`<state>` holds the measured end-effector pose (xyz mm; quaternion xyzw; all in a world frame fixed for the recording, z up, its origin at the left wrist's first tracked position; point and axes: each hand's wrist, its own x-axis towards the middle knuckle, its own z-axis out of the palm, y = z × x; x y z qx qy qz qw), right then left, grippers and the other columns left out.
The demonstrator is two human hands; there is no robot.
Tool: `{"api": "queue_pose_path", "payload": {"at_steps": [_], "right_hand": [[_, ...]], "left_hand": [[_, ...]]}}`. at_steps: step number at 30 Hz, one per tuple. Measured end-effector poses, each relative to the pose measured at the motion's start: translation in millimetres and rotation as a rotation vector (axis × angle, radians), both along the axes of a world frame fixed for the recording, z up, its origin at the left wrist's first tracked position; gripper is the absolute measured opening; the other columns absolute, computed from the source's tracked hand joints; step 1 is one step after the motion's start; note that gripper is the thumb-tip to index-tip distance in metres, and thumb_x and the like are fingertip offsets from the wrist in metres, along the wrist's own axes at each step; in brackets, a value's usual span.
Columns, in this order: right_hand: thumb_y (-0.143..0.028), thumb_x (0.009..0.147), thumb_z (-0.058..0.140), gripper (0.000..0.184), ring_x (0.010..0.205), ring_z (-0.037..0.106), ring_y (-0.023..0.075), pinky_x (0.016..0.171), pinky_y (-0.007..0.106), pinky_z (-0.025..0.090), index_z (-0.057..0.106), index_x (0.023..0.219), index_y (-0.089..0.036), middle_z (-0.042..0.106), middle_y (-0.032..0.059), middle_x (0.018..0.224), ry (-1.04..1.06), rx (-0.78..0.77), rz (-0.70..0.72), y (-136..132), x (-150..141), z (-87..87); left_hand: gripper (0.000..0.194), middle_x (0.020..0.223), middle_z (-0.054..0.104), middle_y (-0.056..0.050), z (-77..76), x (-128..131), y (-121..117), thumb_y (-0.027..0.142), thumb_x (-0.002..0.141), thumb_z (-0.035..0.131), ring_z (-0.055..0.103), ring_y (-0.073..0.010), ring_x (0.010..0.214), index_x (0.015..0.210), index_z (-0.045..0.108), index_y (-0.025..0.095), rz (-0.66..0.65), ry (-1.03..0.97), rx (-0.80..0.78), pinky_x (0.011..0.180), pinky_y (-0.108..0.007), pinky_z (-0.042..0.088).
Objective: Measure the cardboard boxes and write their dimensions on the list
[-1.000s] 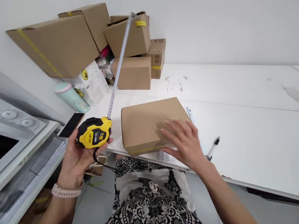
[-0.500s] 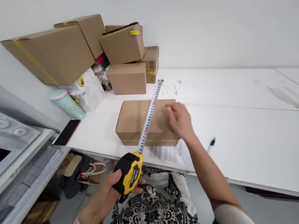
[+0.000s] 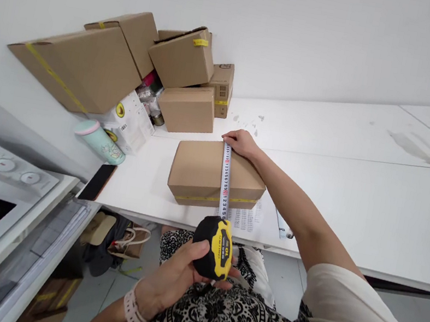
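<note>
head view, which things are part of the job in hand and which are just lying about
In use:
- tape measure, in the left hand; right hand at its far end
- box, under the blade

Lying about:
- bottle
- phone
- stacked boxes
- bag

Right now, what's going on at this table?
The person's left hand holds a yellow-and-black tape measure in front of a cardboard box on the white table. The blade runs across the box's top. The right hand is at the blade's far end; whether it pinches or presses is unclear.
</note>
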<state>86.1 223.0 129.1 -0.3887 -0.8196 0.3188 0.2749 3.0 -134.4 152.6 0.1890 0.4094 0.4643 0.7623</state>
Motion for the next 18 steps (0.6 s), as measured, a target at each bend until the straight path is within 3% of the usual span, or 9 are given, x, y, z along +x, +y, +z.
{"api": "queue_pose_path", "payload": {"at_steps": [4, 8, 13, 18], "right_hand": [[-0.028, 0.086, 0.067, 0.018, 0.088, 0.070, 0.0221, 0.083, 0.033, 0.051, 0.079, 0.091, -0.015, 0.079, 0.0090, 0.093, 0.012, -0.004, -0.026, 6, -3, 0.5], [-0.033, 0.087, 0.065, 0.023, 0.074, 0.062, 0.0188, 0.073, 0.031, 0.046, 0.073, 0.074, -0.016, 0.072, 0.0043, 0.073, -0.005, -0.001, -0.041, 7, -2, 1.2], [-0.034, 0.087, 0.064, 0.022, 0.074, 0.060, 0.0179, 0.072, 0.031, 0.044, 0.070, 0.076, -0.017, 0.071, 0.0045, 0.075, 0.015, -0.023, -0.011, 6, -1, -1.9], [-0.035, 0.087, 0.064, 0.020, 0.074, 0.060, 0.0177, 0.071, 0.030, 0.044, 0.069, 0.078, -0.017, 0.071, 0.0049, 0.077, -0.006, -0.030, -0.013, 6, -1, -2.3]], "left_hand": [[0.060, 0.114, 0.074, -0.018, -1.4, 5, 4, 0.055, 0.075, 0.083, 0.072, -0.0359, 0.105, 0.118, 0.072, 0.014, 0.019, 0.000, -0.004, 0.094, -0.051, 0.056], [0.058, 0.107, 0.074, -0.014, -3.9, 15, 7, 0.050, 0.073, 0.086, 0.070, -0.0306, 0.102, 0.117, 0.070, 0.016, 0.023, 0.106, 0.026, 0.092, -0.043, 0.054], [0.056, 0.098, 0.069, -0.007, -4.0, 27, 9, 0.047, 0.071, 0.087, 0.067, -0.0228, 0.087, 0.115, 0.065, 0.021, 0.006, 0.121, 0.044, 0.081, -0.038, 0.055], [0.055, 0.097, 0.067, -0.009, -5.8, 30, 7, 0.049, 0.073, 0.085, 0.065, -0.0235, 0.082, 0.115, 0.062, 0.022, -0.011, 0.114, 0.056, 0.071, -0.038, 0.055]]}}
